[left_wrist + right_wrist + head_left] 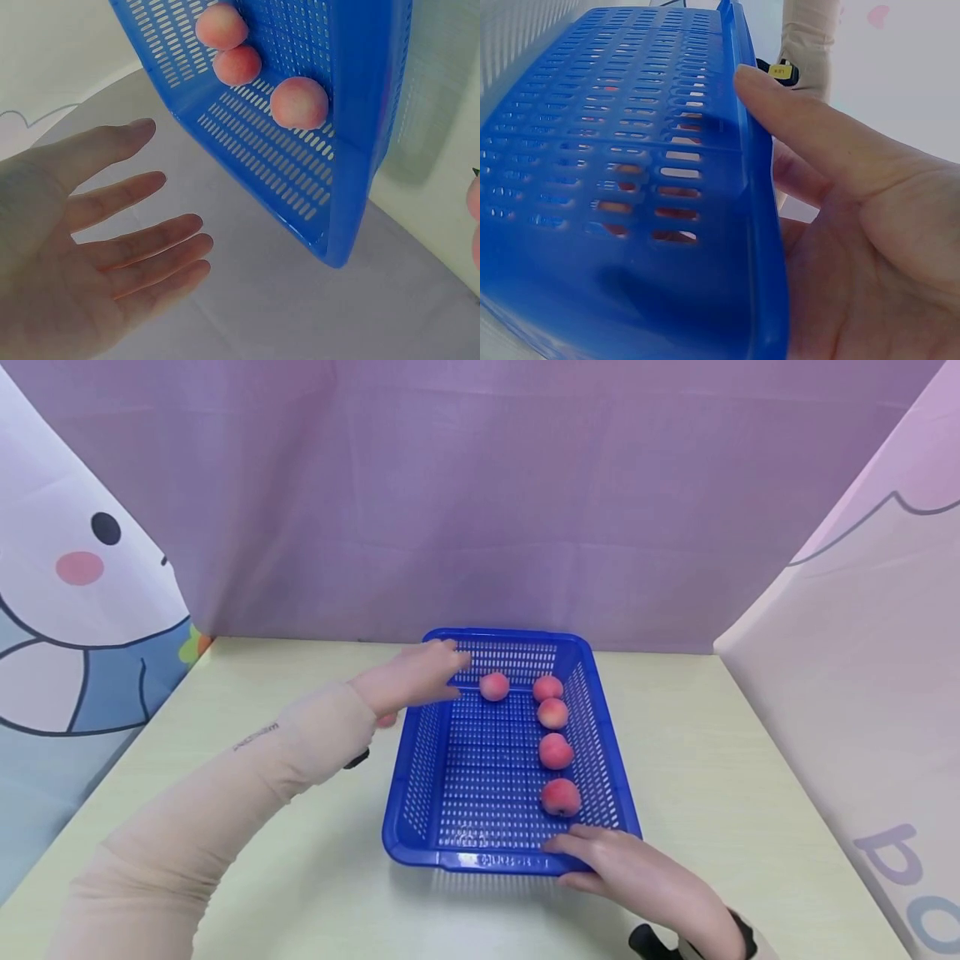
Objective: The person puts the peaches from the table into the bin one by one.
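Blue basket [420, 760] on table [750, 793], five peaches [556, 751] inside. Right hand [622, 864] gripping near rim, thumb on top. Left hand [412, 677] spread wide over far-left corner, holding nothing, just beside one peach [493, 686].

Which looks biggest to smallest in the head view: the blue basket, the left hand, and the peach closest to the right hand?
1. Blue perforated plastic basket, by far.
2. Left hand.
3. Round pink peach near the right hand; nearness may inflate it, but it still looks smallest.
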`<state>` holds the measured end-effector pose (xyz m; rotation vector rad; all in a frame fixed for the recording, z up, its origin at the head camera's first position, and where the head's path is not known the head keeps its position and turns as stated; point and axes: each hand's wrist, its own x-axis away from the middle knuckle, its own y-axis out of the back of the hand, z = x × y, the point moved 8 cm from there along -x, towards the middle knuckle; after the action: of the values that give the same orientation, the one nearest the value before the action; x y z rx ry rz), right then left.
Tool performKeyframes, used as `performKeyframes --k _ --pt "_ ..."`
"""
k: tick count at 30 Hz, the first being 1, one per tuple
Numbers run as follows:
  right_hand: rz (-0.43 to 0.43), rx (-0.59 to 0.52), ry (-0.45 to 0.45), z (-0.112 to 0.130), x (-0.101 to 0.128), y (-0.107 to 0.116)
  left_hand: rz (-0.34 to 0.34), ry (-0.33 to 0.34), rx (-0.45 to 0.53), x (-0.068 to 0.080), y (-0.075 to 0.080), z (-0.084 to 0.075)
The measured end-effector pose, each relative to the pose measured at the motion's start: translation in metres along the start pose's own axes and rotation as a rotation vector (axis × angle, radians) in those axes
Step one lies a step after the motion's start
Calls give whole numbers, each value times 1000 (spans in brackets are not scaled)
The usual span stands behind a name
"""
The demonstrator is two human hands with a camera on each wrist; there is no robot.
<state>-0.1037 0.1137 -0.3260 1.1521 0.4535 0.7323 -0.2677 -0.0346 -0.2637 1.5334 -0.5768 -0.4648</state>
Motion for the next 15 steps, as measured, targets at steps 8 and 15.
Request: performKeyframes --k 8,15 --pt "-6 0 7 1 0 0 -55 -15 -7 12 2 9" --pt "-22 8 23 2 0 1 -99 25 64 25 3 20"
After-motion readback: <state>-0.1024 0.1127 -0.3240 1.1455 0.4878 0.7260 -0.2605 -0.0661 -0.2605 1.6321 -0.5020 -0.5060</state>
